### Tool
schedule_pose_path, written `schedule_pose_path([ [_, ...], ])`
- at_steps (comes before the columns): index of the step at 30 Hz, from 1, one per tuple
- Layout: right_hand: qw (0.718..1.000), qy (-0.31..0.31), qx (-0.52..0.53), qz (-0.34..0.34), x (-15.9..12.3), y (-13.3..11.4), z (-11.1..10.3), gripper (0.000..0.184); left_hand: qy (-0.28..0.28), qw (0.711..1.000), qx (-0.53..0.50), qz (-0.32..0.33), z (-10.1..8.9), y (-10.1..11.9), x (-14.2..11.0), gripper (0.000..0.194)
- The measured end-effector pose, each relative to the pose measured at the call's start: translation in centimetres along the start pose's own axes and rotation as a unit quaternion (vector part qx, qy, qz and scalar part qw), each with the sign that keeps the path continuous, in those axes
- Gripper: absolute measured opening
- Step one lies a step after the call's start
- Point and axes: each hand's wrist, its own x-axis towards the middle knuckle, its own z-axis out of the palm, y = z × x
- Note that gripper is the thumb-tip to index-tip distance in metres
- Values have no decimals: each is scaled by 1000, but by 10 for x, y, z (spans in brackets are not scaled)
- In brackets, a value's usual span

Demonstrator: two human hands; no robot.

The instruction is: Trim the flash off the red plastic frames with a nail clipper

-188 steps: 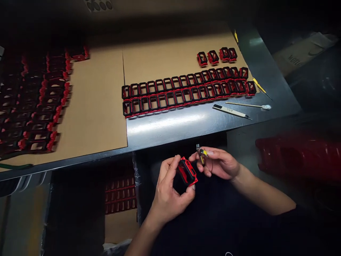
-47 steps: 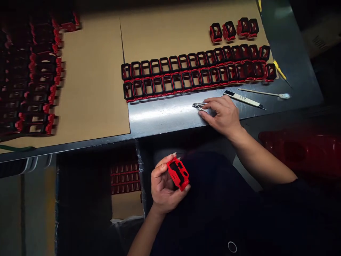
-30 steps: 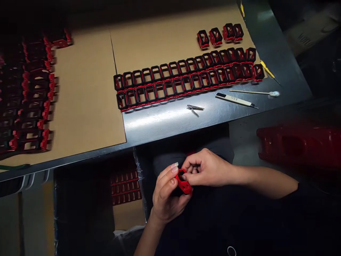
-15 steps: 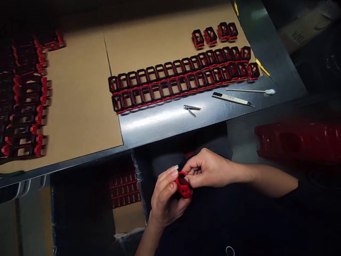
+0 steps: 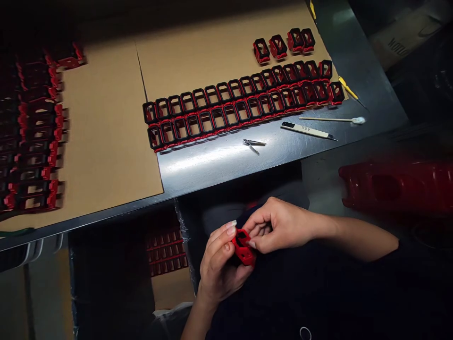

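**Both hands on a red frame, just off the near edge of the grey metal table**

And here we are, in front of the grey metal table: a small, hollow red frame with a dark interior sits tilted in the left hand, its thumb and fingers clasped around it. The right hand meets the frame's right side, fingers curled, thumb at the rim; whether it pinches anything, I can't tell.

Up on the table, brown cardboard covers the left and far parts, leaving bare metal shining at the near side. Two long rows of black-and-red frames run across the table's middle, with four loose frames beyond them and a dense, shadowed bank of frames at its left end.

On the bare metal: small silver clippers, legs apart; rightward, a white, black-ended stick tool, a cotton-tipped stick and a yellow-handled tool.

Below the table, more frames stand in rows in the gloom. Off its right end, a glossy red object blurs into shadow, and a dim brown box bears partial lettering.
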Motion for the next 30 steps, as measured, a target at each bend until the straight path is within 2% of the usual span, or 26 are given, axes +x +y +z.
schedule_pose_path([
  [4, 999, 35, -32, -1, 1, 0, 2, 28, -17, 1000, 0, 9, -1, 1, 3, 77],
  [11, 1000, -27, -2, -7, -3, 1, -6, 32, -8, 1000, 2, 2, -1, 3, 7, 75],
  [15, 1000, 15, -27, 4, -2, -1, -3, 26, -5, 1000, 3, -2, 1, 1, 5, 71],
  [17, 999, 15, -41, 1, -1, -1, -4, 25, -2, 1000, -4, -12, 2, 0, 2, 72],
  [20, 999, -36, 20, 6, -1, 4, -10, 36, 11, 999, -24, -39, 5, -2, -2, 73],
  [22, 997, -47, 63, 11, -1, 7, -14, 44, 20, 997, -42, -55, 8, -3, -5, 73],
  [24, 999, -26, 37, 13, -1, 7, -14, 42, 28, 996, -55, -68, 10, -4, -7, 73],
  [26, 1000, 8, -27, 11, -1, 4, -10, 31, 31, 995, -62, -78, 12, -5, -8, 74],
  [30, 989, 60, -131, -17, 0, -5, 1, 19, 10, 996, -54, -69, 12, -5, -6, 76],
])
